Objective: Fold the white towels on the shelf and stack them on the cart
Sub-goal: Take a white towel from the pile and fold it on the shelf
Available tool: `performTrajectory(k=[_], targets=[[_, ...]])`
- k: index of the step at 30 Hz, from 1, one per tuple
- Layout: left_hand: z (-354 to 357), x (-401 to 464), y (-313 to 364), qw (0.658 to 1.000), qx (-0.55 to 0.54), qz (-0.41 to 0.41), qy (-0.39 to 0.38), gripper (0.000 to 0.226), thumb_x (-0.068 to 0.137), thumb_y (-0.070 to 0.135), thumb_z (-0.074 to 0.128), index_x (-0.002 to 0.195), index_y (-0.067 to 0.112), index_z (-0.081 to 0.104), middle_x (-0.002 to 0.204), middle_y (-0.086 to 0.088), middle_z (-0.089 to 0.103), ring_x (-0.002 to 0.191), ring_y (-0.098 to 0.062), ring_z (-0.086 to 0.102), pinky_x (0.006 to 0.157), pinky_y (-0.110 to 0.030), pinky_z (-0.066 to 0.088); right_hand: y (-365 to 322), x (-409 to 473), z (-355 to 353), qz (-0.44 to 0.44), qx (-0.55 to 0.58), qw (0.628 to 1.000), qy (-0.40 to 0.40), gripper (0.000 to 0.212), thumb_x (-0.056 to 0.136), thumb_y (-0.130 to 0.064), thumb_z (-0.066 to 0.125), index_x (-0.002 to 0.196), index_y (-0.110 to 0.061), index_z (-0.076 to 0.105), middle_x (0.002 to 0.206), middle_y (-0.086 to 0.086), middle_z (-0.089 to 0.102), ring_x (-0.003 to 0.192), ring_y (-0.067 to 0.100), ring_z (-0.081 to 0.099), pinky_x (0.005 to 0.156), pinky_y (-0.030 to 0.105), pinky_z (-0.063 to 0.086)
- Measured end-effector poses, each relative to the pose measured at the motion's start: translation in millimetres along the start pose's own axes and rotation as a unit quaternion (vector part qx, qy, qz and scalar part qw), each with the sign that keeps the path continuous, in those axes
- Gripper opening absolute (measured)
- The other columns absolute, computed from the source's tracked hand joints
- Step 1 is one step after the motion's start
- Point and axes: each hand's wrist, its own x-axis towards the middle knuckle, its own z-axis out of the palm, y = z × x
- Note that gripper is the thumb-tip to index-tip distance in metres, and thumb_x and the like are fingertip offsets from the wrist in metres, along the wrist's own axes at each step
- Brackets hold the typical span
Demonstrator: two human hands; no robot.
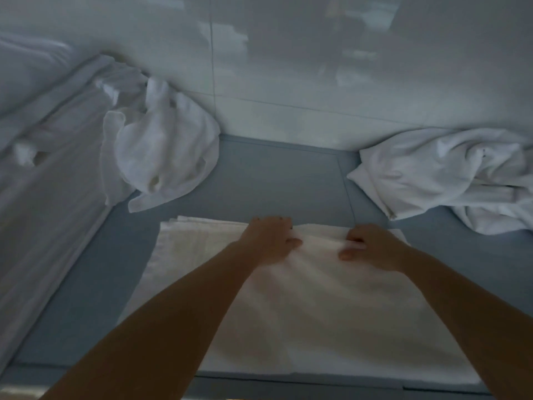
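Shelf front edge [288, 383]: grey-blue surface, its near lip runs along the bottom of the view; the towel's near hem lies just inside it.
Flat towel [302, 313]: white, spread on the shelf directly before me, partly folded; a doubled layer shows along its far edge. Both my forearms cross over it.
My left hand [269, 238]: at the far edge of the flat towel, left of centre. Fingers curl over the edge, thumb lies on top of the cloth; I grip the fold between them.
My right hand [367, 246]: at the same far edge, right of centre, near my left hand but apart from it. Fingers curled, thumb pointing inward across the cloth; I pinch the towel's edge.
Cloth between hands: bunched into small ridges, slightly raised.
Crumpled towel, left [164, 148]: white, heaped on the shelf beyond the flat towel, apart from it, resting against the back wall.
Sheet-like cloth [49, 183]: white, long, runs along the left side, touching the left crumpled towel.
Crumpled towel, right [450, 177]: white, heaped at the far right, apart from the flat towel.
Back wall [317, 67]: pale, glossy, with faint blurred reflections.
Cart: outside my view.
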Motion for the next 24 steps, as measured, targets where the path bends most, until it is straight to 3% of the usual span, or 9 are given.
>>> performTrajectory(k=[3,7,10,12,17,19,22,24], targets=[[10.6,15.0,18.5,0.999,-0.017,-0.009,0.034,0.031,0.093,0.042,0.051,0.109,0.016,0.058,0.114,-0.009,0.063,0.109,-0.030,0.056,0.086,-0.034,0.039,10.2,-7.8,1.0,-0.011,0.010,1.000,0.012,0.024,0.088,-0.038,0.064,0.086,-0.014,0.059,0.091,0.007,0.059,0.094,0.026,0.057,0.074,0.031,0.034],[11.5,28.3,20.9,0.996,-0.033,-0.056,0.061,0.027,0.095,0.039,0.051,0.105,0.015,0.058,0.109,-0.013,0.064,0.105,-0.033,0.058,0.077,-0.033,0.038,16.5,-10.3,2.0,0.045,0.007,0.998,0.052,0.027,0.098,-0.039,0.047,0.075,-0.027,0.042,0.090,0.002,0.057,0.094,0.023,0.057,0.075,0.032,0.035],[17.4,29.5,26.5,0.994,0.004,-0.072,0.080,0.027,0.094,0.042,0.049,0.102,0.018,0.056,0.108,-0.010,0.064,0.103,-0.032,0.059,0.077,-0.033,0.040,20.4,-10.4,9.2,0.079,0.051,0.990,0.100,0.027,0.091,-0.043,0.057,0.073,-0.026,0.046,0.078,-0.006,0.054,0.080,0.019,0.052,0.065,0.029,0.027],[20.0,28.1,28.5,0.994,0.027,-0.067,0.087,0.029,0.091,0.047,0.048,0.099,0.019,0.056,0.105,-0.008,0.064,0.101,-0.030,0.059,0.074,-0.032,0.038,35.4,-17.7,7.1,0.107,0.047,0.987,0.110,0.030,0.083,-0.048,0.065,0.071,-0.025,0.051,0.071,-0.010,0.052,0.076,0.015,0.050,0.068,0.029,0.032],[21.7,34.6,50.1,0.999,-0.039,0.027,0.009,0.028,0.090,0.042,0.056,0.102,0.016,0.057,0.110,-0.007,0.059,0.103,-0.028,0.055,0.077,-0.030,0.036,67.0,-38.2,-6.1,0.117,0.048,0.991,0.051,0.028,0.080,-0.042,0.071,0.066,-0.026,0.052,0.079,0.000,0.061,0.080,0.020,0.057,0.076,0.034,0.044],[26.1,38.8,63.5,0.998,-0.044,0.030,0.013,0.027,0.093,0.037,0.053,0.105,0.013,0.057,0.113,-0.008,0.058,0.107,-0.029,0.053,0.081,-0.031,0.036,67.9,-38.2,-7.0,0.107,0.047,0.990,0.082,0.028,0.085,-0.038,0.066,0.070,-0.025,0.048,0.079,0.003,0.060,0.081,0.025,0.057,0.076,0.037,0.042],[32.5,41.6,66.9,0.995,0.049,0.015,0.088,0.030,0.095,0.040,0.047,0.111,0.017,0.055,0.117,-0.005,0.052,0.113,-0.027,0.045,0.089,-0.037,0.034,70.2,-36.8,-2.0,0.114,-0.025,0.981,0.153,0.019,0.091,-0.038,0.058,0.086,-0.021,0.052,0.098,0.005,0.061,0.098,0.027,0.055,0.085,0.037,0.040],[35.3,42.9,63.6,0.995,0.067,0.016,0.079,0.032,0.095,0.044,0.047,0.115,0.020,0.055,0.120,-0.004,0.048,0.114,-0.025,0.042,0.091,-0.038,0.034,74.9,-35.8,4.7,0.087,-0.092,0.981,0.148,0.023,0.091,-0.039,0.057,0.102,-0.019,0.057,0.122,0.001,0.053,0.115,0.024,0.047,0.093,0.037,0.038]])
